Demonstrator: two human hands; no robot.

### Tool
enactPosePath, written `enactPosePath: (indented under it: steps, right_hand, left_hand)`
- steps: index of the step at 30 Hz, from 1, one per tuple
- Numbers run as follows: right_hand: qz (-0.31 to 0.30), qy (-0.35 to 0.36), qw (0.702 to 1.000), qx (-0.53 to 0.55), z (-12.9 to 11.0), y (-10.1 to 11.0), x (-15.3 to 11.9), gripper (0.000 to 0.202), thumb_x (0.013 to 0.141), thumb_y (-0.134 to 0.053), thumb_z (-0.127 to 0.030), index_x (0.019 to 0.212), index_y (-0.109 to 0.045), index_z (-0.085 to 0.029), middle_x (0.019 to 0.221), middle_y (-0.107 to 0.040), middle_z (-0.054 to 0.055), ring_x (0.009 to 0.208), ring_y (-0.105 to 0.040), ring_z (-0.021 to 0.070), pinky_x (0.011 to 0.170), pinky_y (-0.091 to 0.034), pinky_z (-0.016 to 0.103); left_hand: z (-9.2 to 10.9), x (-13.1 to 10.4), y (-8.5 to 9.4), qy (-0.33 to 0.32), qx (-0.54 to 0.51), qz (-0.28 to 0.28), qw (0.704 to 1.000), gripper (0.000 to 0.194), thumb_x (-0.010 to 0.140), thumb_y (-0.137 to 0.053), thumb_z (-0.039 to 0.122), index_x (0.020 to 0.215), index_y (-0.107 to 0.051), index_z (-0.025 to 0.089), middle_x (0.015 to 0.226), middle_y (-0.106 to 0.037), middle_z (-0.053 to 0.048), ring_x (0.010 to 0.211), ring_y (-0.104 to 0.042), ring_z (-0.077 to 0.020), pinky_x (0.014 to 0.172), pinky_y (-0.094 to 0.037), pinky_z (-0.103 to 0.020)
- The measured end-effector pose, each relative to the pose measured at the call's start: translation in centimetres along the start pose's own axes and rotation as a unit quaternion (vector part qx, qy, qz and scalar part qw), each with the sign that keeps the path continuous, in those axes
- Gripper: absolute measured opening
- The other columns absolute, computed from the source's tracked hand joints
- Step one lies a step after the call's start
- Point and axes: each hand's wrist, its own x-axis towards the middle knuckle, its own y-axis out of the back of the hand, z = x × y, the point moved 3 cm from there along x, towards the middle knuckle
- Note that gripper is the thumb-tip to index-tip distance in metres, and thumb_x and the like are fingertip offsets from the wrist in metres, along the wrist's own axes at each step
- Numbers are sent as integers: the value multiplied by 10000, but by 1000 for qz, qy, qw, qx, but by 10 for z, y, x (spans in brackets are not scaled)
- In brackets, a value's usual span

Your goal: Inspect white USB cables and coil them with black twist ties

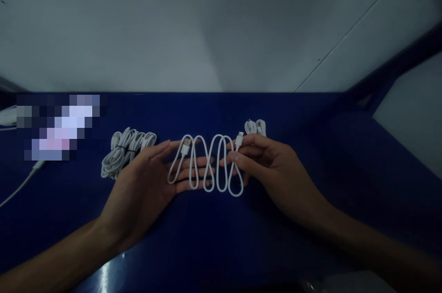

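A white USB charging cable (208, 182) is spread in several zigzag loops between my hands, above the blue table. My left hand (148, 178) is palm up with its fingers stretched out flat behind the loops, which lie across them. The cable's larger USB plug (186, 146) is at the left end, over those fingers. My right hand (265, 159) pinches the right end of the loops between thumb and fingers, just below the small plug (239, 140), which points up. Some of the right fingers are hidden behind the cable.
Bundled white cables (126, 150) with dark ties lie behind my left hand. Another white cable bundle (255, 126) lies beyond my right hand. A pixelated bright object (65, 127) with a white cord (20, 187) is at the left. A pale wall (172, 44) borders the blue table (200, 247).
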Motion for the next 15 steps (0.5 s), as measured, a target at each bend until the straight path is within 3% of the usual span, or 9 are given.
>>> enactPosePath:
  steps: [15]
  right_hand:
    - [2,6,1000,-5,1,0,0,235,973,-828,-444,1033,-779,-222,869,-808,43,772,-772,204,657,-647,316]
  left_hand:
    - [-1,2,0,6,-7,-3,1000,430,1036,-689,413,1390,-750,176,1347,-802,-223,1222,-772,-420,968,-660,-522]
